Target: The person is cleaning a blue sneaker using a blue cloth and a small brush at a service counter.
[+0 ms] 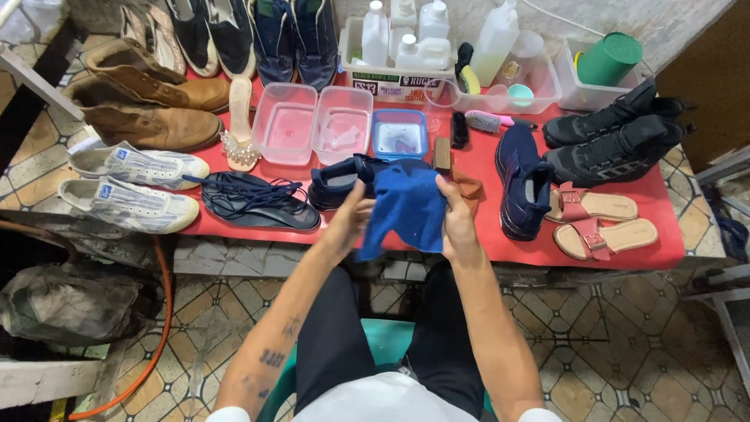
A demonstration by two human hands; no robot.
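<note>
Both hands grip one blue cloth (406, 209) above the near edge of the red table (500, 248): the left hand (348, 223) pinches its left edge with closed fingers, and the right hand (457, 223) clamps its right edge, thumb on top. A navy sneaker (340, 181) lies just beyond the left hand, partly behind the cloth. Its dark insole with loose laces (258, 202) lies further left, and a second navy sneaker (522, 184) stands to the right of the right hand.

The blue cloth (406, 209) hides most of the navy sneaker (340, 181).
</note>
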